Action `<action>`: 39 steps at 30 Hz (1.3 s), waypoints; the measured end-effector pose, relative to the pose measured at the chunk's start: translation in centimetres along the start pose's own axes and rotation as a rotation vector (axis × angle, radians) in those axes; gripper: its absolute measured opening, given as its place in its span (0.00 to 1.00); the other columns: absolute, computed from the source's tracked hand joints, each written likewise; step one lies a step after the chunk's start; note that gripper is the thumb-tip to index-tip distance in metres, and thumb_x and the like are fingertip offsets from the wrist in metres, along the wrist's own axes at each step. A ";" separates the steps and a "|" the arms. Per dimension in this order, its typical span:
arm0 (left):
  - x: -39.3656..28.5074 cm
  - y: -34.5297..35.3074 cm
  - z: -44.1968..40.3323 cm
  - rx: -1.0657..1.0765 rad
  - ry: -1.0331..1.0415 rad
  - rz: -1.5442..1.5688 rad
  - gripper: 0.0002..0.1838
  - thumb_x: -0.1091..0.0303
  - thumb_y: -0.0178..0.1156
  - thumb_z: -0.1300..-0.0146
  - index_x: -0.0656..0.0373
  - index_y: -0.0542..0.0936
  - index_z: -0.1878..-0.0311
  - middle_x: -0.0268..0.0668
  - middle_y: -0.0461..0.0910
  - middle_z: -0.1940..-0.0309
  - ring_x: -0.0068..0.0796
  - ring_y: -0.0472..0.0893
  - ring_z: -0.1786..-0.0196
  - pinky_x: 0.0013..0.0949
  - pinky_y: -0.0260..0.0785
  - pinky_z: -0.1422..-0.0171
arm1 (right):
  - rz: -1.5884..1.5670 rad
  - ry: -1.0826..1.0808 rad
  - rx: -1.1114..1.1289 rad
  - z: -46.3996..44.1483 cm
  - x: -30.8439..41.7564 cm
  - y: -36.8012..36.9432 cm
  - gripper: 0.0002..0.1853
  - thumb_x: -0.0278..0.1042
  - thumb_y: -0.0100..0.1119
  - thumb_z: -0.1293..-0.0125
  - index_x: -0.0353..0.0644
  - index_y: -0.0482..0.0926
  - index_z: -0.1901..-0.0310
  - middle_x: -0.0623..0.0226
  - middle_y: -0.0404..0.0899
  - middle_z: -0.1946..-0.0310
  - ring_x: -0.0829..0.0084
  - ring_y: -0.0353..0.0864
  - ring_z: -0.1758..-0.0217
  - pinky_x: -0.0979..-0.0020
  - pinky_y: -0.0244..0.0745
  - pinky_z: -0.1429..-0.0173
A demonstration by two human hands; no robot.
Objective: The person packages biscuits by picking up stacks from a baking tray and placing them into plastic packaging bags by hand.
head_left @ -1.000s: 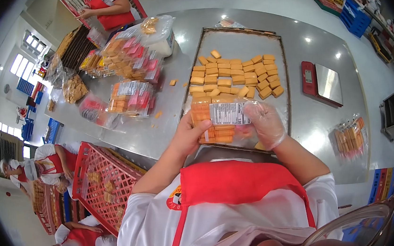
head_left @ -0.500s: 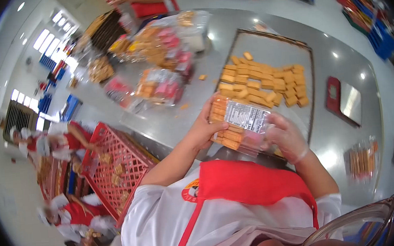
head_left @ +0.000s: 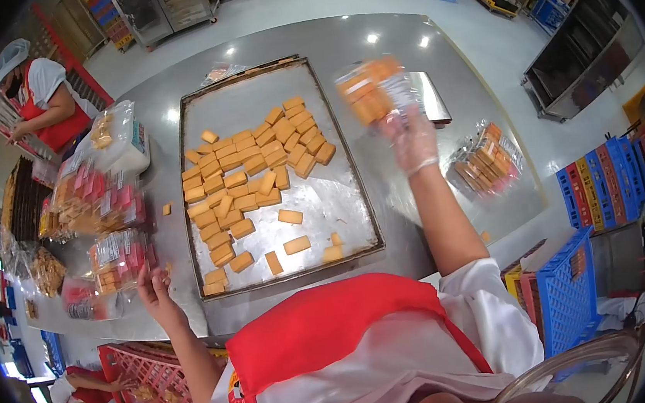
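Observation:
My right hand (head_left: 415, 144), in a clear plastic glove, grips a clear pack of biscuits (head_left: 371, 97) by its near end. The pack is blurred and held over the scale (head_left: 431, 99), partly hiding it. My left hand (head_left: 159, 296) holds nothing, its fingers apart, beside filled biscuit packs (head_left: 120, 260) with pink labels at the table's left. Between my hands lies a metal baking tray (head_left: 344, 223) with many loose rectangular biscuits (head_left: 244, 156) on it. Another biscuit pack (head_left: 489, 160) rests on the table to the right of my right forearm.
More bagged biscuits (head_left: 93, 196) are heaped at the left, near a white tub (head_left: 139, 151). A co-worker in a red apron (head_left: 57, 103) stands behind them. A red crate (head_left: 149, 381) is at lower left, a blue crate (head_left: 568, 294) at lower right.
My left hand has let go of the biscuit pack and moved left. My right hand has carried the pack away to the far right, over the scale. The view has turned rightward.

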State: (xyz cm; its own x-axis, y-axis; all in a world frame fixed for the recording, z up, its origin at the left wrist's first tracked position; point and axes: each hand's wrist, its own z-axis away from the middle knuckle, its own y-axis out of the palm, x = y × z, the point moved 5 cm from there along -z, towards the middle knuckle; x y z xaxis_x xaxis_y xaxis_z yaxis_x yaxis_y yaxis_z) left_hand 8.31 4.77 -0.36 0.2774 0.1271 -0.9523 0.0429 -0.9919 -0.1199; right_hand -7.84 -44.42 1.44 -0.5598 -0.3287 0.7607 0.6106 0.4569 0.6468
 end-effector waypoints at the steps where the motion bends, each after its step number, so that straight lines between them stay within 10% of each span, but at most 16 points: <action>1: 2.2 -1.4 -0.1 0.007 -0.012 0.007 0.16 0.65 0.50 0.38 0.59 0.67 0.48 0.34 0.72 0.63 0.21 0.71 0.63 0.24 0.65 0.59 | -0.065 -0.016 -0.117 -1.7 -0.2 -2.1 0.17 0.43 0.49 0.37 0.40 0.66 0.53 0.65 0.71 0.65 0.72 0.73 0.67 0.75 0.74 0.66; 5: 7.4 -3.4 0.7 0.050 -0.020 -0.003 0.11 0.68 0.49 0.37 0.62 0.71 0.55 0.31 0.71 0.72 0.17 0.68 0.71 0.20 0.63 0.64 | -0.058 0.102 -0.417 -3.5 -0.8 -8.3 0.13 0.41 0.47 0.37 0.41 0.69 0.56 0.68 0.71 0.69 0.73 0.73 0.72 0.73 0.72 0.72; 28: 7.1 -2.7 1.0 0.083 -0.097 -0.152 0.11 0.64 0.50 0.37 0.63 0.72 0.68 0.29 0.68 0.82 0.15 0.65 0.78 0.19 0.59 0.72 | -0.012 0.623 0.140 2.2 -2.6 -8.6 0.31 0.63 0.44 0.42 0.40 0.61 0.53 0.63 0.70 0.71 0.76 0.73 0.75 0.77 0.71 0.77; 39: 7.5 -3.0 1.5 -0.009 -0.119 -0.087 0.06 0.69 0.52 0.41 0.61 0.73 0.71 0.27 0.67 0.81 0.15 0.66 0.78 0.19 0.60 0.73 | 0.016 0.307 -0.203 -3.8 -2.5 -11.9 0.20 0.53 0.52 0.42 0.45 0.69 0.57 0.69 0.72 0.69 0.78 0.70 0.76 0.80 0.68 0.75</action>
State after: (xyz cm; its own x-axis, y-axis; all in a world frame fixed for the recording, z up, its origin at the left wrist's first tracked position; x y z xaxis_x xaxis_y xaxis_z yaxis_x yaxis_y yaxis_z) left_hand 8.82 8.70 -7.55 0.1566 0.2101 -0.9650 0.0708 -0.9770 -0.2012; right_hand -11.59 -52.22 -7.93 -0.3737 -0.5700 0.7317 0.7340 0.3006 0.6090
